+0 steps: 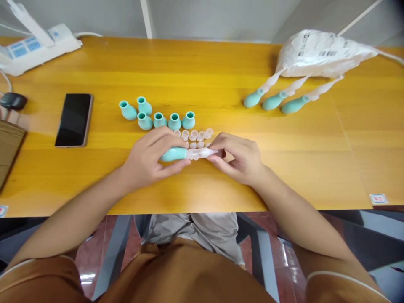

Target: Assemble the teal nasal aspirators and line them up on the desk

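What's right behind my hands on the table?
A cluster of small clear caps, with six teal bulbs standing past them. The left hand and right hand, holding a tipped bulb, cover the nearer caps, so their count is hidden.

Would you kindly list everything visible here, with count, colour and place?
table: one, yellow wood, under everything
standing bulbs: six, teal, behind the hands
small caps: several, clear, beside those bulbs
tipped bulbs: three, teal, lying by the bag
bag: one, white, far right
phone: one, black, left
mouse: one, black, left edge
device: one, white, far left
held bulb: one, teal with clear tip, between both hands
left hand: grips the bulb's body
right hand: pinches its tip
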`<action>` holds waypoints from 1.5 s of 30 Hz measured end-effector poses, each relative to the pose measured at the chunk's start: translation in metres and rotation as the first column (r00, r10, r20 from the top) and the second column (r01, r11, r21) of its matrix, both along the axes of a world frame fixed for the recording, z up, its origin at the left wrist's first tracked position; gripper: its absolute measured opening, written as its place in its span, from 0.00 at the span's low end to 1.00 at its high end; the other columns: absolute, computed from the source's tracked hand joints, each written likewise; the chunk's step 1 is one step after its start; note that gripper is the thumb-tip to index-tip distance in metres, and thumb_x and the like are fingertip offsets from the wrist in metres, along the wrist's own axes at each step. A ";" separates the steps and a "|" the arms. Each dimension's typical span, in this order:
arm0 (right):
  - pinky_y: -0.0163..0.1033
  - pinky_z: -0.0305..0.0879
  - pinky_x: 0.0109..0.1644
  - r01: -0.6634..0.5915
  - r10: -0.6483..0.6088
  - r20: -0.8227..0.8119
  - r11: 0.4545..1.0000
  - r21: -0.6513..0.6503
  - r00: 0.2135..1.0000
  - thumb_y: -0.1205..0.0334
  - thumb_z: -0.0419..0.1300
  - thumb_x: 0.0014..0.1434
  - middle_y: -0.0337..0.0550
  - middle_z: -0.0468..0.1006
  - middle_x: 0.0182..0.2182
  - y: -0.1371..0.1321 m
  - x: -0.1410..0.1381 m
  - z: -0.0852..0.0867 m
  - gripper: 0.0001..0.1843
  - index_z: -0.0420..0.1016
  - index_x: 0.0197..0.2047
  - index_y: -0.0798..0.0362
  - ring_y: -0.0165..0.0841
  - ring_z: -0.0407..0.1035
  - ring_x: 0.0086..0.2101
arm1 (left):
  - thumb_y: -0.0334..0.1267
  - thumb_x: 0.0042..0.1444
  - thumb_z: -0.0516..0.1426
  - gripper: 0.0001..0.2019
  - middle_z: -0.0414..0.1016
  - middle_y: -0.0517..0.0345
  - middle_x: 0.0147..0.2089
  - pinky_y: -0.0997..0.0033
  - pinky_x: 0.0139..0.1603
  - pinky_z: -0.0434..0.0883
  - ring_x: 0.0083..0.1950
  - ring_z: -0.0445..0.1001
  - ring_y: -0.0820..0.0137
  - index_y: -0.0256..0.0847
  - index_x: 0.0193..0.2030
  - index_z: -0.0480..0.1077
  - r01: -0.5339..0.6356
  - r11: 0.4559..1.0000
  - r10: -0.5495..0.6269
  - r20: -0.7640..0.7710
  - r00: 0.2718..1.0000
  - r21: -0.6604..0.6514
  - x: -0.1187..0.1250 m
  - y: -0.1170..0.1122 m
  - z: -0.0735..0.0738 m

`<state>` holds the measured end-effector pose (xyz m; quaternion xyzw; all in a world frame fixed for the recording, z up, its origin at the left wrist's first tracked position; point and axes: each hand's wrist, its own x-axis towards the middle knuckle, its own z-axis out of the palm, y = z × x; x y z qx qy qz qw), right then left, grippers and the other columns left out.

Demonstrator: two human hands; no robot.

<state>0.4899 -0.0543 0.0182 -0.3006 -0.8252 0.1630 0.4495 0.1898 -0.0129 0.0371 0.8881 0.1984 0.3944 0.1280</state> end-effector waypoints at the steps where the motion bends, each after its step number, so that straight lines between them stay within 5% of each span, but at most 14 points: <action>1: 0.35 0.70 0.35 -0.001 0.001 0.000 1.000 0.002 1.000 0.57 0.71 0.84 0.35 0.78 0.31 0.000 0.000 0.000 0.07 0.82 0.51 0.48 0.30 0.73 0.29 | 0.43 0.81 0.70 0.10 0.91 0.54 0.54 0.57 0.56 0.86 0.55 0.90 0.59 0.46 0.62 0.79 -0.007 1.000 0.007 0.005 1.000 0.008 0.001 0.000 0.000; 7: 0.35 0.76 0.36 -0.045 0.045 0.015 0.999 0.000 0.999 0.56 0.71 0.85 0.39 0.85 0.36 -0.001 -0.001 0.000 0.07 0.83 0.53 0.49 0.30 0.78 0.30 | 0.43 0.81 0.68 0.08 0.90 0.58 0.51 0.58 0.54 0.87 0.52 0.88 0.63 0.49 0.60 0.77 -0.043 0.996 0.043 0.002 0.999 0.074 0.003 0.000 0.002; 13: 0.35 0.87 0.45 0.006 -0.006 0.040 1.000 -0.001 0.999 0.56 0.70 0.85 0.46 0.95 0.48 -0.006 -0.005 -0.002 0.15 0.84 0.69 0.49 0.33 0.89 0.37 | 0.42 0.80 0.68 0.08 0.89 0.58 0.50 0.60 0.54 0.85 0.50 0.87 0.63 0.47 0.58 0.77 -0.045 0.997 0.045 0.005 0.999 0.059 0.004 -0.002 0.001; 24: 0.41 0.93 0.55 -0.024 0.025 -0.008 0.996 0.090 1.000 0.66 0.75 0.80 0.46 0.97 0.52 -0.004 -0.001 0.001 0.19 0.86 0.70 0.47 0.38 0.94 0.49 | 0.44 0.85 0.64 0.11 0.89 0.49 0.58 0.53 0.65 0.85 0.62 0.89 0.54 0.43 0.66 0.76 0.004 0.999 -0.008 -0.094 0.996 -0.039 -0.001 -0.004 -0.005; 33: 0.36 0.88 0.48 -0.040 0.034 0.053 0.994 0.106 0.998 0.67 0.75 0.80 0.47 0.94 0.50 -0.003 0.003 0.001 0.12 0.88 0.62 0.48 0.35 0.92 0.46 | 0.46 0.86 0.63 0.11 0.89 0.51 0.59 0.54 0.66 0.85 0.64 0.89 0.54 0.45 0.66 0.75 0.028 0.996 -0.038 -0.115 0.993 -0.090 -0.002 -0.007 -0.007; 40: 0.40 0.81 0.41 0.008 -0.031 0.088 0.966 0.259 0.996 0.63 0.74 0.81 0.43 0.92 0.43 0.002 0.004 -0.004 0.07 0.89 0.59 0.45 0.35 0.85 0.37 | 0.47 0.86 0.63 0.10 0.89 0.55 0.53 0.62 0.52 0.85 0.49 0.90 0.61 0.46 0.63 0.75 0.050 0.981 -0.068 -0.090 0.994 -0.187 0.000 -0.009 -0.005; 45: 0.41 0.83 0.41 0.016 -0.029 0.055 0.974 0.225 0.998 0.63 0.76 0.79 0.43 0.94 0.44 0.000 0.003 -0.003 0.12 0.89 0.62 0.44 0.36 0.87 0.37 | 0.46 0.85 0.64 0.10 0.90 0.54 0.54 0.59 0.55 0.87 0.53 0.91 0.60 0.47 0.64 0.75 0.057 0.978 -0.072 -0.071 0.995 -0.201 0.001 -0.008 -0.009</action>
